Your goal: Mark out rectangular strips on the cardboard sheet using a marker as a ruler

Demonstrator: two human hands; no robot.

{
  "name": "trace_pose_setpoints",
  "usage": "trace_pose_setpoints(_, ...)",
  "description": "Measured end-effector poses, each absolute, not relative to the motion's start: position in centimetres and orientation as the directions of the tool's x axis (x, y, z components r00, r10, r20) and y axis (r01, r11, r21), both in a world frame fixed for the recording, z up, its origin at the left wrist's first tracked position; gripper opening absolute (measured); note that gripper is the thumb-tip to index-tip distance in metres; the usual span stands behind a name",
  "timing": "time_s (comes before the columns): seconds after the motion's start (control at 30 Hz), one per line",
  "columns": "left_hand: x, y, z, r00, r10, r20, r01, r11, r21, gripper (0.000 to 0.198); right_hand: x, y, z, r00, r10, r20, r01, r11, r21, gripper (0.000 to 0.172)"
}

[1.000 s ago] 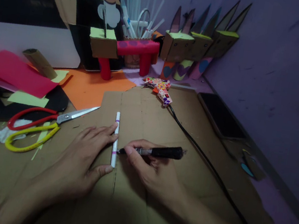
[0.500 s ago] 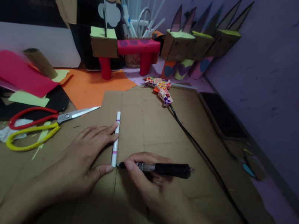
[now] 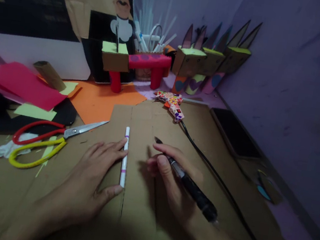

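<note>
A white marker (image 3: 123, 166) with purple bands lies lengthwise on the brown cardboard (image 3: 131, 208). My left hand (image 3: 87, 179) holds it down from the left, fingertips near its upper part and thumb at its lower end. Along the marker's right edge and below it runs a dark drawn line. My right hand (image 3: 176, 174) grips a black pen (image 3: 194, 191) with a clear section. The pen's tip points up and left, raised over the cardboard and apart from the marker.
Red-and-yellow-handled scissors (image 3: 69, 132) lie left. A flowered glue gun (image 3: 172, 105) rests behind, its black cord (image 3: 216, 166) running down the right side. Beyond are a phone (image 3: 234, 133), a pink cardboard animal (image 3: 151, 60), several boxy figures (image 3: 189, 62) and orange paper (image 3: 99, 101).
My right hand has lifted the pen from beside the marker's lower end and moved it up and right, its tip now tilted upward. My left hand stays on the marker. The view has shifted slightly.
</note>
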State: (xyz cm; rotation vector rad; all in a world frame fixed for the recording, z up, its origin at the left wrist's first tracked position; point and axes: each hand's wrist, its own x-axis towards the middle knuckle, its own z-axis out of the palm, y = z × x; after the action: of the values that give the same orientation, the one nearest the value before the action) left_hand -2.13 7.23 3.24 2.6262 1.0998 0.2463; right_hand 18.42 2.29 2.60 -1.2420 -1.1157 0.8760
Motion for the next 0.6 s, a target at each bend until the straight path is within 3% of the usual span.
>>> trace_pose_setpoints(0.1, -2.1, 7.0, 3.1, 0.683, 0.728, 0.059, 0.670, -0.657, 0.346, 0.051, 18.8, 3.7, 3.3, 0.179, 0.948, 0.264, 0.300, 0.203, -0.932, 0.017)
trace_pose_setpoints(0.3, -2.6, 7.2, 3.1, 0.647, 0.756, 0.104, 0.702, -0.643, 0.307, 0.043, 18.7, 5.1, 1.8, -0.089, 0.946, 0.312, 0.620, 0.298, -0.726, 0.029)
trace_pose_setpoints(0.43, -3.1, 7.5, 3.0, 0.697, 0.714, 0.060, 0.686, -0.690, 0.231, 0.047, 18.6, 5.0, 0.8, -0.169, 0.951, 0.260, 0.717, 0.299, -0.630, 0.026)
trace_pose_setpoints(0.6, -3.4, 7.7, 2.5, 0.704, 0.708, 0.056, 0.687, -0.699, 0.196, 0.048, 18.6, 4.9, 0.9, -0.209, 0.959, 0.191, 0.737, 0.283, -0.614, 0.020)
